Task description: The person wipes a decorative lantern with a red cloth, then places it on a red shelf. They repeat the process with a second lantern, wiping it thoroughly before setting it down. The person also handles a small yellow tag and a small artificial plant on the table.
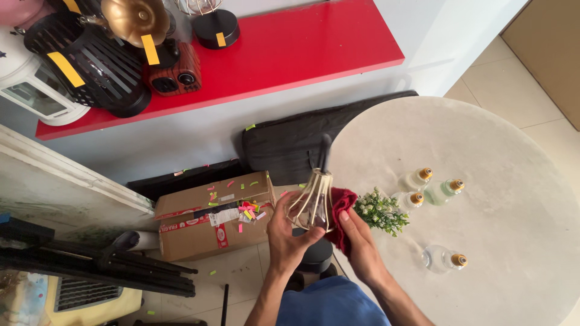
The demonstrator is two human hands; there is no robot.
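My left hand (290, 232) grips a cream wire-cage lamp (313, 196) with a bulb inside and a dark stem pointing up. My right hand (356, 238) presses a dark red cloth (342, 202) against the cage's right side. Both hands hover at the left edge of a round white table (483, 157). A small green plant with white flowers (380, 212) stands on the table just right of the cloth.
Several small clear bottles with gold caps (444, 190) stand on the table, one more bottle (444, 259) nearer me. A cardboard box (211, 220) with coloured stickers sits on the floor. A red shelf (290, 48) holds lamps and a small radio. Black tripod legs (103, 265) lie left.
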